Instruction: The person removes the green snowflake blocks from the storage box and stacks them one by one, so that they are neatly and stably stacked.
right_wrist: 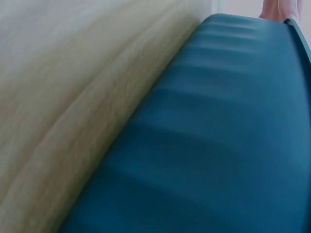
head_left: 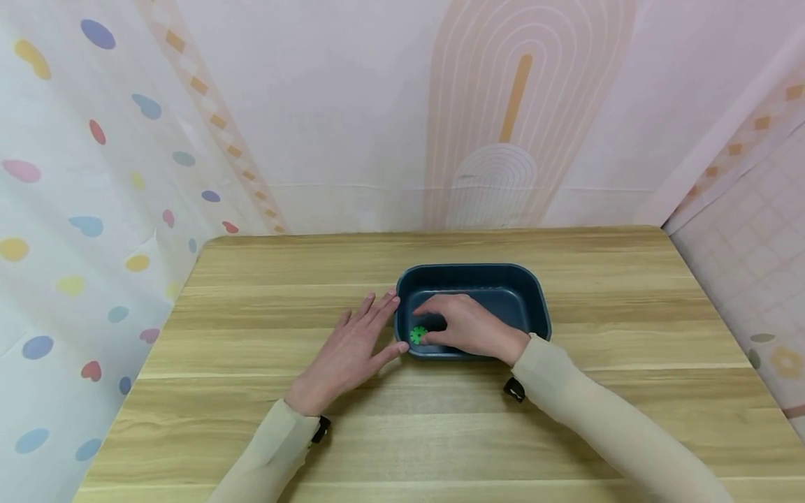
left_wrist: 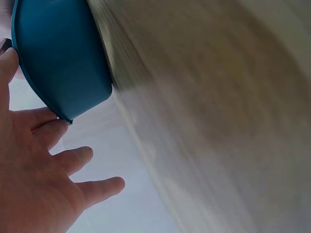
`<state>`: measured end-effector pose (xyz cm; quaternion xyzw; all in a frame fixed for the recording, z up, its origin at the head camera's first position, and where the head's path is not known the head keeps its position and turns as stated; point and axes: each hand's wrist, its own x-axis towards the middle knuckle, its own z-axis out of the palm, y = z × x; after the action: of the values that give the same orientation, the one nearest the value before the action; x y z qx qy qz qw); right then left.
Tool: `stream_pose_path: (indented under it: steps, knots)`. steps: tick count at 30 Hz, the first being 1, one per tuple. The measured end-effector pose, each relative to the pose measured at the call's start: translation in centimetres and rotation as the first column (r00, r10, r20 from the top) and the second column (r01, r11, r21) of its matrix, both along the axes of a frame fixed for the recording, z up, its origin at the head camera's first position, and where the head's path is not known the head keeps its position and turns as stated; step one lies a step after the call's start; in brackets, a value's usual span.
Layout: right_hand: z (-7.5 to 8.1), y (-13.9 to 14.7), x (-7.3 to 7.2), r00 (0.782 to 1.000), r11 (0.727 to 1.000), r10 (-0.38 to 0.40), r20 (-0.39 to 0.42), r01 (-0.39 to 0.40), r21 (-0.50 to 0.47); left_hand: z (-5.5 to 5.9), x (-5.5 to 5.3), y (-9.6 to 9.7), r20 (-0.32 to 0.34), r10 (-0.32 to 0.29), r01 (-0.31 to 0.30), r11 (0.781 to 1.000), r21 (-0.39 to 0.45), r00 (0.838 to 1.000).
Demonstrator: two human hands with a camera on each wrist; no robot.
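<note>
A dark teal rectangular tub [head_left: 472, 267] stands on the wooden table. In its near left corner lies a small green notched disc [head_left: 418, 335]. My right hand [head_left: 472, 325] reaches inside the tub, thumb and forefinger spread apart, with the thumb tip right at the disc's edge in the head view. At the left end, my left hand [head_left: 346, 356] touches the tub's rim with fingertips and thumb, its fingers fairly straight. The left wrist view shows those fingers [left_wrist: 43, 128] against the tub's outer wall [left_wrist: 63, 58]. The right wrist view is filled mostly by the tub's long side [right_wrist: 218, 116], hiding the right hand.
The wood-grain table [head_left: 302, 279] extends around the tub on all sides. Behind it hangs a pale patterned curtain [head_left: 333, 119], with another spotted curtain [head_left: 75, 279] along the left edge. Black straps [head_left: 514, 389] show at both wrists.
</note>
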<state>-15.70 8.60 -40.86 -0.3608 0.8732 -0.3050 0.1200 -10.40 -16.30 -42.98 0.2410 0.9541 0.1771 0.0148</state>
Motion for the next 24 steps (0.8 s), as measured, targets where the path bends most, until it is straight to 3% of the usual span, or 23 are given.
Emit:
stream_pose_path:
  steps: [11,24]
  knots:
    - [-0.6,-1.1,-0.8,0.996,0.999,-0.011,0.092,0.007,0.047,0.0,-0.1,-0.1,0.023,-0.004,0.004,1.000,0.016,1.000]
    - [-1.6,-1.7,-1.1,0.997,0.995,-0.038,0.068,0.031,0.098,0.1,-0.1,0.1,0.047,0.007,-0.009,1.000,0.030,0.999]
